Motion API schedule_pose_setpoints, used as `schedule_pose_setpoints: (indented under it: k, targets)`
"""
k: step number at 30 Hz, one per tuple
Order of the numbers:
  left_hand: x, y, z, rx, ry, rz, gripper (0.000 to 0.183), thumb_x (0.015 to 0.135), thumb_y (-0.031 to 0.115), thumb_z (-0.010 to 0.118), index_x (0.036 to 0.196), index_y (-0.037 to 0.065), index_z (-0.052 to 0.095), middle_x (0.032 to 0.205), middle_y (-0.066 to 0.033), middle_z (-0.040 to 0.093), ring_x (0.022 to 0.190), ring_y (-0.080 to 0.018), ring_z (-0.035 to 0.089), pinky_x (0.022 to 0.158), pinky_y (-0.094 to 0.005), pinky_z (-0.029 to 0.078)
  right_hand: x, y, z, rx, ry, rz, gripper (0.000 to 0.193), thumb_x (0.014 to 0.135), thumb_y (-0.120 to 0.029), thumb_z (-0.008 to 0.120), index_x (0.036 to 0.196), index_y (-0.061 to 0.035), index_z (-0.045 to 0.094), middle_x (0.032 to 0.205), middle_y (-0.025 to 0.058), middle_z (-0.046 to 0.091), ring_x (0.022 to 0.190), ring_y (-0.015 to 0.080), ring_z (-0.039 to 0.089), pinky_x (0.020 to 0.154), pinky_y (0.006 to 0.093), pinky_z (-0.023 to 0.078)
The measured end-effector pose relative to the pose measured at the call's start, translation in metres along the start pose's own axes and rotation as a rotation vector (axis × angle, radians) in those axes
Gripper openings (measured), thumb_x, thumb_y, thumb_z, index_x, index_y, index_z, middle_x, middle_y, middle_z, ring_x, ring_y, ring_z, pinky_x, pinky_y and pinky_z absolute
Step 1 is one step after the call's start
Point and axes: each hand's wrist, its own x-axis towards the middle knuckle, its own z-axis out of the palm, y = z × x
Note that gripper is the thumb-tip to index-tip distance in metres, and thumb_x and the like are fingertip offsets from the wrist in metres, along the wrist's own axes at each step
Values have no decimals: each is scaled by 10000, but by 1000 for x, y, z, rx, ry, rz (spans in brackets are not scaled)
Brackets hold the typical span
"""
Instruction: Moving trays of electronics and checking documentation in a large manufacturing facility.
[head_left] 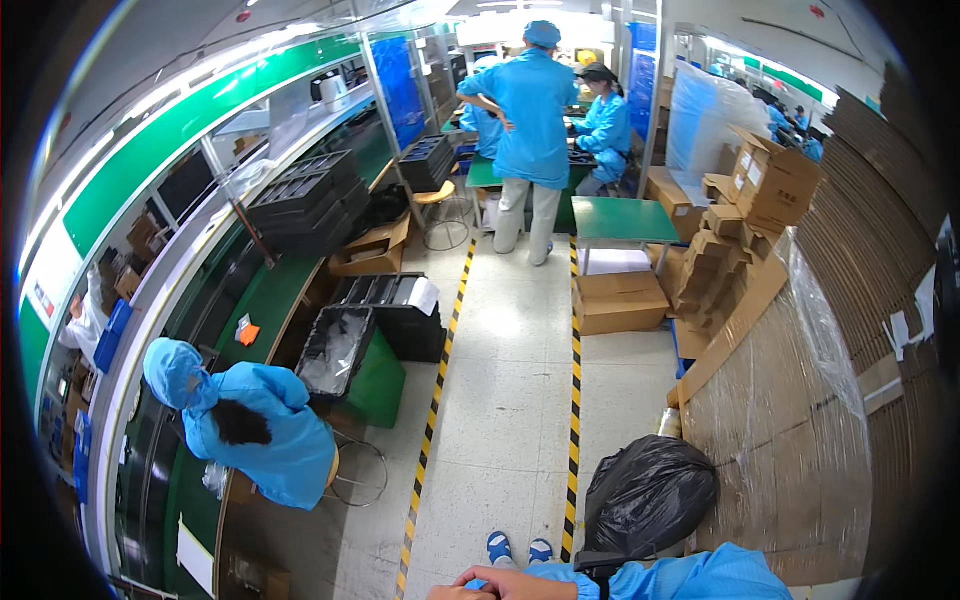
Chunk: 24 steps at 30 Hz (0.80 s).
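1. Cardboard, film-wrapped, stands right of the aisle.
2. Bag (black, bulging) lies beside it, ahead and right of the hands.
3. Right hand meets left hand, fingers curled; anything held, I cannot tell. Seemingly a pause; grasping would call for parting them.
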Motion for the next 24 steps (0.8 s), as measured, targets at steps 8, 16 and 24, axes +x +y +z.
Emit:
schedule_pose_setpoints:
  k: [8,16,24]
  targets:
    - [6,48,1,49,81,-132,140,680,209,669,695,71,669,665,-153,650,611,-343,637,575,-453,514,-31,-11,-16,32,-32,-53,511,716,-11,594,1217,-22,500,784,79,640,665,115,585,547,265,468]
    - [6,83,5,133,-87,-74,229,728,289,661,785,68,673,700,-161,655,632,-347,641,581,-454,515,-65,0,-18,130,-105,-13,516,765,56,585,1255,-32,447,854,61,622,737,102,576,612,255,484]
    - [-29,113,29,122,-23,18,243,698,306,679,795,83,671,711,-155,660,627,-340,643,573,-452,514,-126,11,37,113,216,-146,488,776,81,550,1243,-42,481,858,48,620,745,91,580,635,239,489]
